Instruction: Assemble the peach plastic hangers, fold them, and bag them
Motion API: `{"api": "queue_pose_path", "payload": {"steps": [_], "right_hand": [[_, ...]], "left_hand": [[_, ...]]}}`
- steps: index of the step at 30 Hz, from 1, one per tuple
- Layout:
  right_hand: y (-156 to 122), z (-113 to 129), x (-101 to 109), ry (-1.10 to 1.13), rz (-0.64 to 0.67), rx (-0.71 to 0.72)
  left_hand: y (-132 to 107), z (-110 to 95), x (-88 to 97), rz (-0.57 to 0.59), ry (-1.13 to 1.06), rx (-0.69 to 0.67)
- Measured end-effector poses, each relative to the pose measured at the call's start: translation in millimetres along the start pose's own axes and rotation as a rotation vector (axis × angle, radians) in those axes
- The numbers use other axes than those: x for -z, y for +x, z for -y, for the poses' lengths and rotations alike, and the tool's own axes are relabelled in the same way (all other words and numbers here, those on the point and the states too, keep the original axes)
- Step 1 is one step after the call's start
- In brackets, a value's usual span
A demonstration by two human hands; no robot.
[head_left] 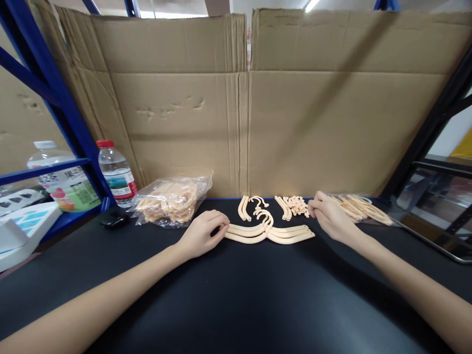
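The left hand (pixel 203 235) rests on the black tabletop (pixel 236 295) with its fingers curled, pinching the left end of a stack of pale peach plastic hangers (pixel 269 232); the stack lies flat at the middle of the table, hooks pointing away toward the brown cardboard wall (pixel 236 123). The right hand (pixel 329 216) lies just right of the stack, fingers bent, its tips at a small heap of peach plastic clips (pixel 297 205); whether it grips one cannot be told. Loose curved peach pieces (pixel 248 206) lie just behind the stack. A clear plastic bag of peach parts (pixel 171 200) sits to the left, near the left hand; a second clear bag of long peach pieces (pixel 363 207) lies just beyond the right hand. A red-capped water bottle (pixel 117 173) stands beside the blue shelf frame (pixel 62 103); a small black object (pixel 113 219) lies in front of it.
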State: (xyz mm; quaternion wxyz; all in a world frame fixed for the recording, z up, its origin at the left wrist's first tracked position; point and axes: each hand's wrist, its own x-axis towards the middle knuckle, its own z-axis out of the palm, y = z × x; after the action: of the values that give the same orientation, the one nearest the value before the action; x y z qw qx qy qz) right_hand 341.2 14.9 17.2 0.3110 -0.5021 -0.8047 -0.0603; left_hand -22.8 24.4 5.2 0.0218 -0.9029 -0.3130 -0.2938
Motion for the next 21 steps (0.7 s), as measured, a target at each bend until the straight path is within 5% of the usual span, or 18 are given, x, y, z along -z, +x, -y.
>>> {"api": "queue_pose_path", "payload": {"steps": [6, 10, 16, 21], "right_hand": [[22, 15, -1, 0.021, 0.029, -0.037], [53, 30, -14, -0.016, 0.093, -0.096], [104, 47, -52, -0.044, 0.342, -0.240], [125, 50, -77, -0.018, 0.504, -0.433]], "left_hand": [[22, -4, 3.4, 0.091, 0.066, 0.098], [53, 5, -7.7, 0.153, 0.121, 0.277], [102, 28, -33.8, 0.314, 0.185, 0.563], [113, 29, -41.5, 0.362, 0.213, 0.659]]}}
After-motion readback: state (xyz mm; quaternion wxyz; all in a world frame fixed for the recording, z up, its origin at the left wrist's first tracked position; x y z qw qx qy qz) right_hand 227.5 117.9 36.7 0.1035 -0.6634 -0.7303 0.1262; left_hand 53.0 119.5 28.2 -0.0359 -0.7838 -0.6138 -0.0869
